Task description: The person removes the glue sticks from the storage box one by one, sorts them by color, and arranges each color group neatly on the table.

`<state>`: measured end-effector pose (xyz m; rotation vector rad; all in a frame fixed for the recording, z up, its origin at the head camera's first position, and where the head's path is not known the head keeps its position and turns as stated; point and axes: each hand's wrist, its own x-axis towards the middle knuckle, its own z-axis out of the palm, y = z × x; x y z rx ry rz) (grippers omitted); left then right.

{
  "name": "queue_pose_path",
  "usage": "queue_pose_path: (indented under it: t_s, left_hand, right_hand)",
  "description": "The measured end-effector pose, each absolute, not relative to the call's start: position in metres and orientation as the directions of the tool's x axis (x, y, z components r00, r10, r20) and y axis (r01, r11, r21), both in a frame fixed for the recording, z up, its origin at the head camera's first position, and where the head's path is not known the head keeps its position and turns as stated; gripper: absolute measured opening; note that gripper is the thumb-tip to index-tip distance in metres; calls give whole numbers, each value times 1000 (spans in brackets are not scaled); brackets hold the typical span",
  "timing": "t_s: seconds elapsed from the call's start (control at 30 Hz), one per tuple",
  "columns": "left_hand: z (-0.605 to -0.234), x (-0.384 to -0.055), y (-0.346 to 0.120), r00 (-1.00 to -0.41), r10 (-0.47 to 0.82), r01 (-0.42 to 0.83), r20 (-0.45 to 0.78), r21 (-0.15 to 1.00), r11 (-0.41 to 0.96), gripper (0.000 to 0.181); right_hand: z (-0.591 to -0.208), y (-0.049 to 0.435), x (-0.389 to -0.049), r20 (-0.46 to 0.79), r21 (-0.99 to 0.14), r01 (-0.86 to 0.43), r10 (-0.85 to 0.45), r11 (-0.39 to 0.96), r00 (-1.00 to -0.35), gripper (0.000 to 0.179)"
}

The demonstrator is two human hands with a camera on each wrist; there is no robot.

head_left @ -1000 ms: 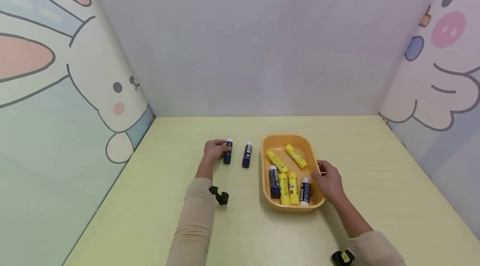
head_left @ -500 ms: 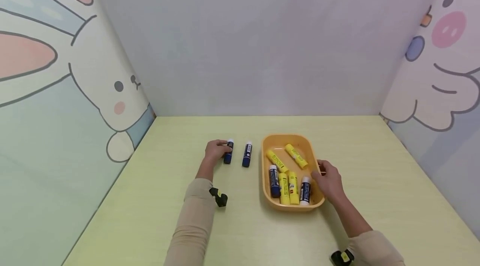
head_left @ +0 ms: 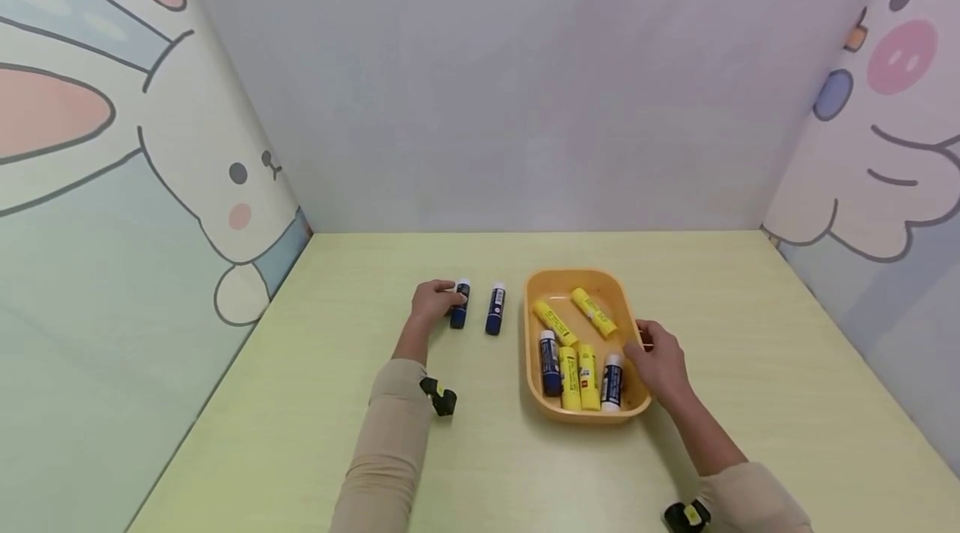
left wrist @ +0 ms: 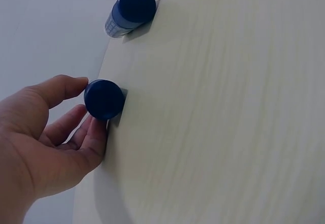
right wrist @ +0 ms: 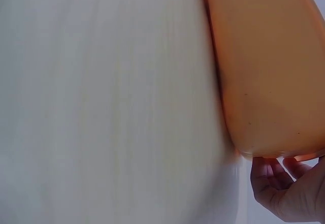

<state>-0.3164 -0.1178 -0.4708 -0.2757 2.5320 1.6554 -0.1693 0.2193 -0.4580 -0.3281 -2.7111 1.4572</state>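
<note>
My left hand [head_left: 435, 299] pinches a dark blue glue stick [head_left: 458, 318] with a white end between thumb and fingers. Its round blue base [left wrist: 104, 100] faces the camera in the left wrist view, close over the tabletop. Just to the right lies a second blue glue stick [head_left: 495, 312], roughly parallel to it. My right hand [head_left: 660, 360] grips the right rim of an orange plastic basket [head_left: 534, 387], thumb over the edge. In the right wrist view the fingers curl against the basket's outer wall [right wrist: 274, 82].
Several yellow glue sticks, one of them a slanted yellow stick [head_left: 593, 312], lie inside the basket with two blue glue sticks [head_left: 550, 366]. The pale wooden table [head_left: 480, 466] meets a grey wall [head_left: 525, 99] at the back and cartoon-printed panels [head_left: 247, 283] at the sides.
My left hand and its glue stick have shifted very slightly right, toward the second blue stick. My right hand stays on the basket, which keeps its place.
</note>
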Motion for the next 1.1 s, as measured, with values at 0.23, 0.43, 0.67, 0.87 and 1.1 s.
queue_pose_path:
  t_s: [0.23,0.43,0.67,0.87,1.1]
  left_hand:
    - [-468,-313,-118,-979,-98,-201,-176,896,395,36]
    - [-465,-311,-119,-979,-89,-205,-185,885,417,36]
    - [-461,-308,-116,-971,-120,-239,-207,862,447,44]
    - [-464,-308,-113,-973,-124,-231,-195,855,464,46]
    - [-466,-308,-113,-971,-123,-237,-204,857,458,46]
  right_hand:
    - [-458,220,-171,-55,-833,157,204,531,-977,46]
    - [-458,219,-170,-44,-833,150,207,533,-977,46]
    - [-457,219,-169,-53,-836,155,204,527,-978,46]
    - [-456,219,-170,-56,-833,162,210,529,-976,46]
    - [-457,219,-170,-64,-829,169,210,533,-976,46]
